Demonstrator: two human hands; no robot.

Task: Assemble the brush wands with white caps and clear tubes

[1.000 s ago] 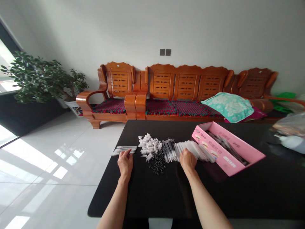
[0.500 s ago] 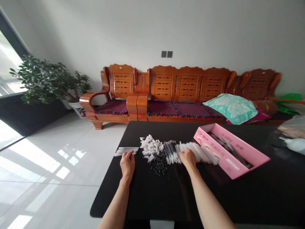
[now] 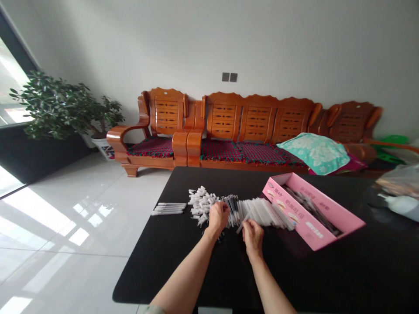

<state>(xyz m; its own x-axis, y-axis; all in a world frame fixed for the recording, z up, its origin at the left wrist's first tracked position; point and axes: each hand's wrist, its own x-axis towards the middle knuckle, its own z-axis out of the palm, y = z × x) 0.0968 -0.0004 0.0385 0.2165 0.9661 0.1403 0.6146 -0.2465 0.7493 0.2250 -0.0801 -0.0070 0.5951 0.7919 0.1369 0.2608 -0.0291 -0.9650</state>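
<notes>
My right hand (image 3: 253, 235) pinches a clear pen barrel (image 3: 242, 223) by its lower end, tilted up to the left. Beside it fans a row of clear pen barrels (image 3: 262, 210). My left hand (image 3: 218, 214) hovers at the dark-tipped pen refills (image 3: 233, 205), fingers closed; what they hold, if anything, is hidden. White pen caps (image 3: 200, 203) lie heaped to its left, and the forearm and hand cover most of the small black plugs (image 3: 221, 237). Several white pens (image 3: 168, 209) lie side by side at the table's left edge.
A pink box (image 3: 314, 213) with dark thin items inside stands right of the barrels on the black table (image 3: 157, 270). Farther right are a white bottle (image 3: 401, 203) and a plastic bag (image 3: 397, 181). A wooden sofa (image 3: 225, 117) stands behind.
My left hand has moved right from the row of pens to the refills. My right hand has drawn a barrel out of the row, toward me and slightly left.
</notes>
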